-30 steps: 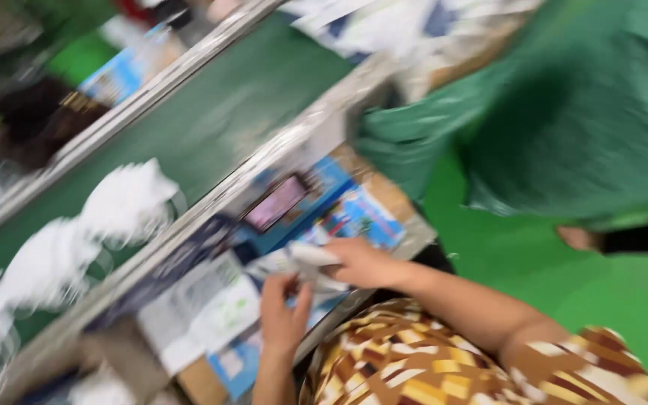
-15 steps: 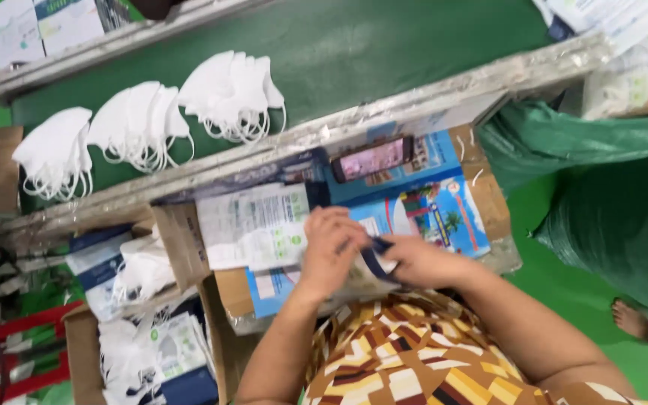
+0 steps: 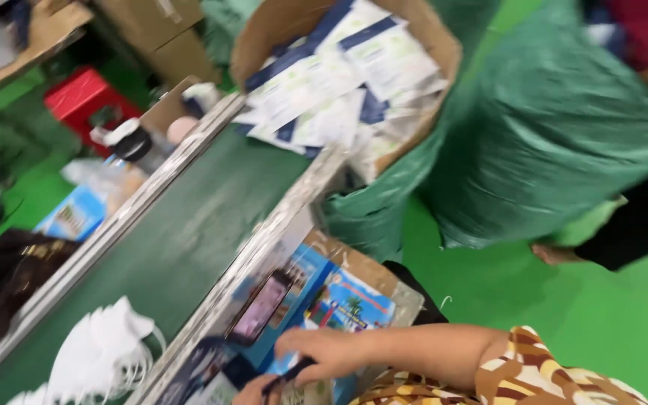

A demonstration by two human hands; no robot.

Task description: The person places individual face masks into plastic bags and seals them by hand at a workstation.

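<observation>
Your right hand [image 3: 324,352] pinches a thin dark strip [image 3: 288,373] that slants down-left from its fingers toward your left hand [image 3: 253,390], whose grip I cannot tell, just above the printed packets [image 3: 350,307].

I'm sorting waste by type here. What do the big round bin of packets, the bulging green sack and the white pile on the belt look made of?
Round bin: brown cardboard, matte, by its raw tan rim. Green sack: probably thin plastic film or woven plastic; it creases and shines faintly, though blur leaves that open. White pile: soft non-woven fabric, seemingly face masks with thin loops.
</observation>
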